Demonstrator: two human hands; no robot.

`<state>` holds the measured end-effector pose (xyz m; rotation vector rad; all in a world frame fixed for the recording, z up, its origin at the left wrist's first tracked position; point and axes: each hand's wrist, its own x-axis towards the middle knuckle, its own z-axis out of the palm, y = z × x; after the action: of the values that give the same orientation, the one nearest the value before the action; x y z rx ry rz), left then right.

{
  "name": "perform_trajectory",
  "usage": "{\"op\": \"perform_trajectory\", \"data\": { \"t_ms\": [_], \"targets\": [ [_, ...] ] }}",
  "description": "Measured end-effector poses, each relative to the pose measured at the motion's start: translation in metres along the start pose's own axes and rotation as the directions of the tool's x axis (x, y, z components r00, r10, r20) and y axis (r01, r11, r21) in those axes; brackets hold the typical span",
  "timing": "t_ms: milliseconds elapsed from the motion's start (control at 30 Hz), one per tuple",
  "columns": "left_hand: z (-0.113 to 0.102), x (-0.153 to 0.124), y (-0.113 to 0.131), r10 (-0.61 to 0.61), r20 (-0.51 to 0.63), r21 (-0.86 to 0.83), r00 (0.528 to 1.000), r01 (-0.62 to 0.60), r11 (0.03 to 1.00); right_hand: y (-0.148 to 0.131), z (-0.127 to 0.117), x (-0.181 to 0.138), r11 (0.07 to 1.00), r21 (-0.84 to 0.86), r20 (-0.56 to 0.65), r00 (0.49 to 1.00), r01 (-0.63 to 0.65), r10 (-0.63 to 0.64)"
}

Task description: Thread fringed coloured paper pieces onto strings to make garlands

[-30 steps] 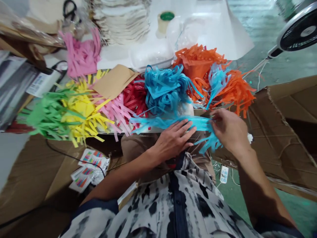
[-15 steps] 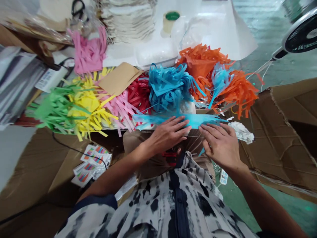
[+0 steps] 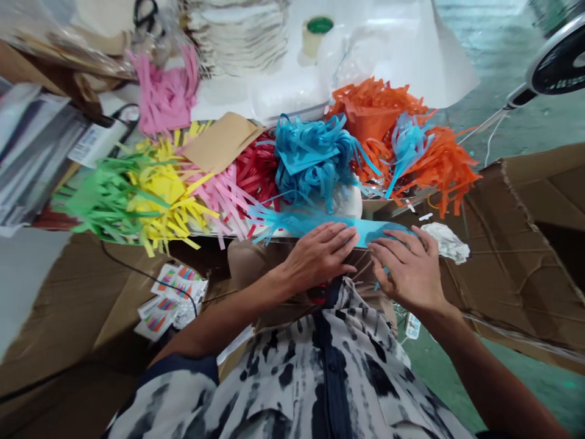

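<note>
A strip of light-blue fringed tissue paper [image 3: 292, 221] lies along the table's front edge, its cut strands fanned out to the left. On its middle rests my left hand [image 3: 322, 250], fingers stretched out and lying flat. My right hand [image 3: 404, 262] is spread over the strip's right end, fingertips on the paper and thumb apart. Part of the strip is hidden under both hands. Just behind it sits a bunch of blue fringed paper [image 3: 315, 158]. Crumpled white paper [image 3: 445, 242] lies right of my right hand.
Bunches of orange [image 3: 379, 116], red [image 3: 256, 171], yellow [image 3: 162, 189], green [image 3: 109, 198] and pink fringed paper [image 3: 167, 97] cover the table. A brown card [image 3: 222, 141], a tape roll [image 3: 315, 36] and black scissors [image 3: 146, 17] lie there too. A fan [image 3: 560, 64] stands at right; cardboard [image 3: 512, 244] below it.
My left hand has shifted slightly right and down along the blue strip. The strip's strands at its right end now look gathered under my right hand, which has hardly moved.
</note>
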<state>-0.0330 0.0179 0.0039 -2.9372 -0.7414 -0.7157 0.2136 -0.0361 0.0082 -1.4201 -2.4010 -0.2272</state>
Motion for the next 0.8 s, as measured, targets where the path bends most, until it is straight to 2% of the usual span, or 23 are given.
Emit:
{"op": "perform_trajectory", "data": {
  "t_ms": [67,133,233,333,533,800],
  "targets": [
    [0.013,-0.004,0.005,-0.067,0.076,-0.024,0.995,0.069,0.997,-0.002,0.001,-0.002,1.000,-0.025,0.013,1.000,-0.013,0.014],
    [0.017,-0.010,0.003,-0.120,0.082,-0.038,0.989,0.123,0.992,0.001,0.003,-0.003,0.999,-0.028,0.006,1.000,-0.019,0.019],
    [0.013,-0.015,-0.005,-0.191,0.051,-0.063,0.980,0.194,0.979,0.009,0.003,0.000,0.998,0.049,-0.016,0.999,-0.041,0.042],
    [0.005,-0.010,-0.011,-0.259,0.066,-0.124,0.964,0.266,0.956,0.015,0.000,0.005,0.989,0.116,0.023,0.995,-0.096,0.094],
    [-0.005,0.007,-0.021,-0.361,0.107,-0.249,0.926,0.377,0.892,0.010,0.001,0.015,0.974,0.051,0.129,0.969,-0.219,0.212],
    [-0.009,0.011,-0.030,-0.515,0.102,-0.107,0.851,0.524,0.845,0.006,0.002,0.022,0.914,0.058,0.126,0.911,-0.401,0.392]
  ]
}}
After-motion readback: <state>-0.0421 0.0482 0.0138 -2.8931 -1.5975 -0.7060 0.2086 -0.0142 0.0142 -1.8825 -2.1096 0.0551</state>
